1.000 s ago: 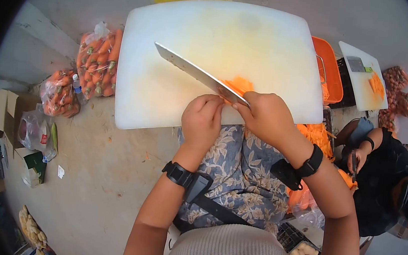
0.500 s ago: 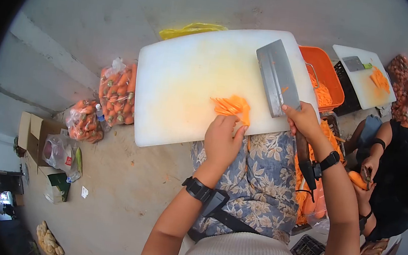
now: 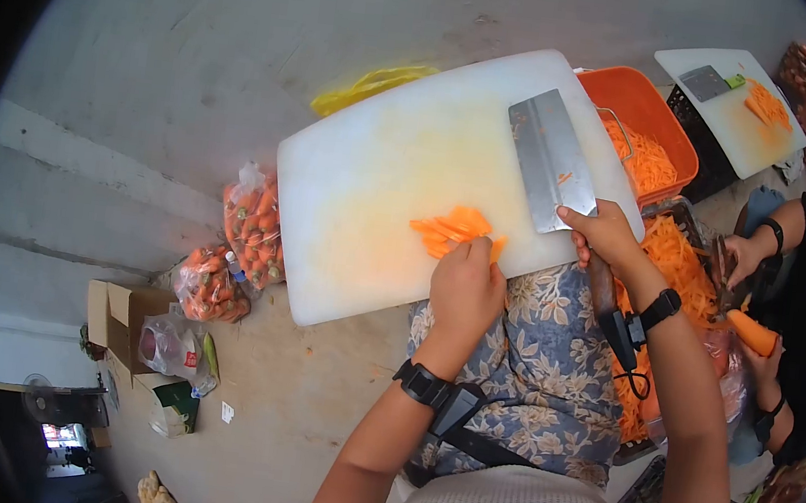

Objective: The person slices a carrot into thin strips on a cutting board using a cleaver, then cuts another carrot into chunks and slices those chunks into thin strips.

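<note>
A small pile of carrot slices [image 3: 453,225] lies near the front of the white cutting board [image 3: 358,207]. My left hand [image 3: 468,284] is closed at the pile's right end, fingers bent together onto the slices; its fingertips are partly hidden. In my right hand [image 3: 603,237] is a cleaver [image 3: 553,159], gripped at the handle with the thumb at the blade's heel. The blade lies flat over the board's right part, pointing away from me. Orange scraps cling to it.
An orange bucket [image 3: 649,121] of shredded carrot stands right of the board. Beyond it sits a second board [image 3: 736,121] with a cleaver and carrot strips. At right, a co-worker's hands hold a peeler-like tool and a carrot [image 3: 753,333]. Bagged carrots [image 3: 255,225] are at left.
The view has turned, so the board appears more tilted. My left hand presses at the slices' right end, and the pile looks more fanned out. The co-worker's tool and carrot have moved apart.
</note>
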Demonstrator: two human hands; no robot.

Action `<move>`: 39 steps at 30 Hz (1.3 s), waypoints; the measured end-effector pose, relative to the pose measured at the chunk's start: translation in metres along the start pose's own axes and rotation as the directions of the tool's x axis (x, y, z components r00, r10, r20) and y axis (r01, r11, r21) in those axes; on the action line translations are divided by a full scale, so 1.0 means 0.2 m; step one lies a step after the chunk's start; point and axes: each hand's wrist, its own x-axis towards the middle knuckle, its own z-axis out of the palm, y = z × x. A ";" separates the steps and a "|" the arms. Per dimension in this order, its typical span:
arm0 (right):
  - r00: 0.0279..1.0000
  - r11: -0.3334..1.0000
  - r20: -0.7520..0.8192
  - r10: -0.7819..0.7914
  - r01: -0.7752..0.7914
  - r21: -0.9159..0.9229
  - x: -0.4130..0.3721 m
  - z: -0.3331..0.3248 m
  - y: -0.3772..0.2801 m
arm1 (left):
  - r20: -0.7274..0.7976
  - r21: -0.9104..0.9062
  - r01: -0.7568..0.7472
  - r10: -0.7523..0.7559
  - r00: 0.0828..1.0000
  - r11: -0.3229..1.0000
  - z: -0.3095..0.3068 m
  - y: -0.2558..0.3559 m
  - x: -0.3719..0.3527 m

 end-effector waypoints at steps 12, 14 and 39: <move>0.998 0.999 -0.017 -0.052 0.053 0.006 0.00 0.01 0.04 | 0.085 0.086 -0.238 0.230 0.969 0.968 -0.17 -0.11 -0.13; 0.998 0.998 -0.019 -0.059 0.059 0.010 0.00 0.01 0.03 | 0.088 0.105 -0.222 0.213 0.973 0.969 -0.20 -0.15 -0.15; 0.999 0.999 -0.001 -0.053 0.053 -0.007 0.01 0.01 0.03 | 0.090 0.029 -0.042 0.039 0.995 0.999 -0.16 -0.13 -0.11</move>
